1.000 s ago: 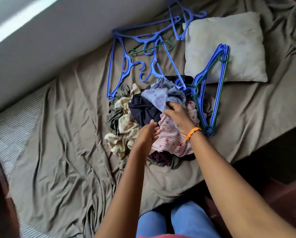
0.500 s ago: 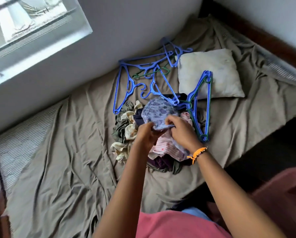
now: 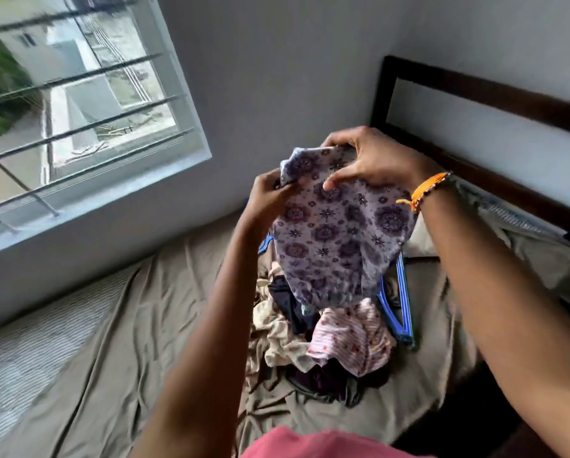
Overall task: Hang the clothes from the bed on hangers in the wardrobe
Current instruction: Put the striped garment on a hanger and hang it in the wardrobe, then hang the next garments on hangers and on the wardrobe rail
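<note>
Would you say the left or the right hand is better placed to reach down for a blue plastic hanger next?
Probably the right hand. The visible blue plastic hangers lie on its side of the clothes pile. The left hand, which pinches a corner of the purple floral garment, could hold it alone.

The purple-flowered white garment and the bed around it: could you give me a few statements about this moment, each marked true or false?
1. Both hands hold the purple-flowered white garment up. True: left hand, right hand.
2. It is already on a hanger. False: the blue plastic hangers lie on the bed.
3. A pink striped garment lies in the pile. True.
4. The orange wristband is on the left wrist. False: the right.
</note>
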A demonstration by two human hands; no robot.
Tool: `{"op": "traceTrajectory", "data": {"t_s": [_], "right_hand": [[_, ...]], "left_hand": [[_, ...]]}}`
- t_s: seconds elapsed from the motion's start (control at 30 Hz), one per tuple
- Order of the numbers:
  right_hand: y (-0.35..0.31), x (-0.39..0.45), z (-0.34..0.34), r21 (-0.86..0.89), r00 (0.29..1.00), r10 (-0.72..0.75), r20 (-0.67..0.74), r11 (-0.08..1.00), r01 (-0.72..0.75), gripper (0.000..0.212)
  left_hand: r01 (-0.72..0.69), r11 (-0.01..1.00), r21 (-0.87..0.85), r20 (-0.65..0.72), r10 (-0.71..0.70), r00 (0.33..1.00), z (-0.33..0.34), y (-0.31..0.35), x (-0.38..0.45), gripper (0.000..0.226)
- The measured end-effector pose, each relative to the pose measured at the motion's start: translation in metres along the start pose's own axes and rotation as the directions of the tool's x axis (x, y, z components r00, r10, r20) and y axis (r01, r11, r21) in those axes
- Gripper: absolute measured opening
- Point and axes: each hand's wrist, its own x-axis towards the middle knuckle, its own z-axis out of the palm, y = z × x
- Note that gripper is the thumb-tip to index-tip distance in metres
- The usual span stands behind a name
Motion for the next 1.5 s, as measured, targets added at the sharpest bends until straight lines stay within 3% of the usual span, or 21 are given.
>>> {"op": "traceTrajectory", "data": {"t_s": [0.07,0.1,0.17,0.27,0.4,0.53,0.63,0.7,0.73,0.8,0.87,0.9,0.93,1.0,1.03,1.17,1.27,1.43,1.5], "right_hand": [[0.011,0.006,-0.009,-0.309,0.986,0.155,0.06,0.942,-0.129,0.027],[0.018,0.009,-0.009,-0.414,0.976,0.215,0.023,0.891,-0.187,0.02],[0.031,0.017,-0.007,-0.458,0.958,0.267,-0.103,0.842,-0.284,0.008],[0.044,0.029,0.0,-0.448,0.927,0.223,-0.302,0.824,-0.345,0.013],[0.045,0.035,0.006,-0.493,0.87,-0.06,-0.489,0.842,-0.219,0.016],[0.047,0.018,0.009,-0.24,0.795,-0.168,-0.583,0.97,0.029,0.016],[0.07,-0.009,0.036,-0.061,0.913,-0.077,-0.401,0.997,0.057,0.008],[0.097,-0.031,0.071,-0.063,0.986,0.072,-0.149,0.995,-0.082,0.02],[0.113,-0.043,0.094,-0.093,0.989,0.149,0.001,0.985,-0.148,0.018],[0.144,-0.069,0.145,-0.183,0.909,0.285,0.303,0.954,-0.238,0.012],[0.174,-0.099,0.196,-0.156,0.753,0.366,0.546,0.928,-0.338,0.01],[0.186,-0.113,0.216,-0.102,0.687,0.374,0.623,0.91,-0.403,0.012],[0.198,-0.126,0.233,-0.055,0.643,0.389,0.659,0.878,-0.475,0.014],[0.217,-0.144,0.253,0.011,0.616,0.462,0.638,0.794,-0.608,0.008],[0.225,-0.15,0.259,0.058,0.619,0.509,0.598,0.743,-0.666,0.008],[0.26,-0.151,0.262,0.188,0.582,0.666,0.466,0.568,-0.801,0.017],[0.297,-0.139,0.265,0.242,0.573,0.758,0.312,0.52,-0.819,0.027],[0.347,-0.121,0.288,0.231,0.482,0.861,0.164,0.441,-0.867,0.039],[0.356,-0.115,0.301,0.217,0.482,0.863,0.154,0.446,-0.868,0.046]], "left_hand": [[0.041,0.999,-0.001,-0.004,-0.041,0.999,0.001,0.005,0.014,0.009],[0.062,0.998,0.025,0.002,-0.062,0.998,0.002,0.006,0.018,0.016],[0.108,0.992,0.061,-0.047,-0.105,0.993,0.004,0.004,0.029,0.025],[0.118,0.993,-0.003,-0.176,-0.117,0.977,0.0,0.009,0.039,0.013],[0.041,0.999,-0.036,-0.237,-0.048,0.97,-0.011,0.026,0.043,0.014],[-0.031,0.989,-0.144,-0.253,-0.007,0.967,-0.018,0.02,0.025,0.016],[0.059,0.984,-0.169,-0.124,-0.081,0.989,-0.013,-0.02,-0.01,0.016],[0.279,0.96,-0.039,-0.018,-0.28,0.96,-0.005,-0.065,-0.044,0.015],[0.416,0.907,0.064,0.037,-0.419,0.907,-0.001,-0.094,-0.06,0.015],[0.593,0.72,0.361,0.11,-0.664,0.739,0.009,-0.146,-0.089,0.027],[0.643,0.481,0.596,0.149,-0.853,0.5,0.024,-0.187,-0.116,0.033],[0.679,0.394,0.62,0.145,-0.907,0.395,0.032,-0.198,-0.126,0.031],[0.702,0.361,0.613,0.163,-0.928,0.335,0.041,-0.206,-0.133,0.03],[0.642,0.406,0.651,0.245,-0.912,0.329,0.057,-0.214,-0.14,0.029],[0.612,0.438,0.659,0.263,-0.896,0.358,0.065,-0.221,-0.142,0.03],[0.671,0.468,0.574,0.195,-0.875,0.443,0.097,-0.235,-0.138,0.027],[0.727,0.505,0.465,0.179,-0.858,0.481,0.118,-0.25,-0.136,0.025],[0.83,0.486,0.273,0.141,-0.874,0.465,0.135,-0.264,-0.142,0.017],[0.865,0.46,0.201,0.119,-0.888,0.444,0.136,-0.271,-0.148,0.012]]}}
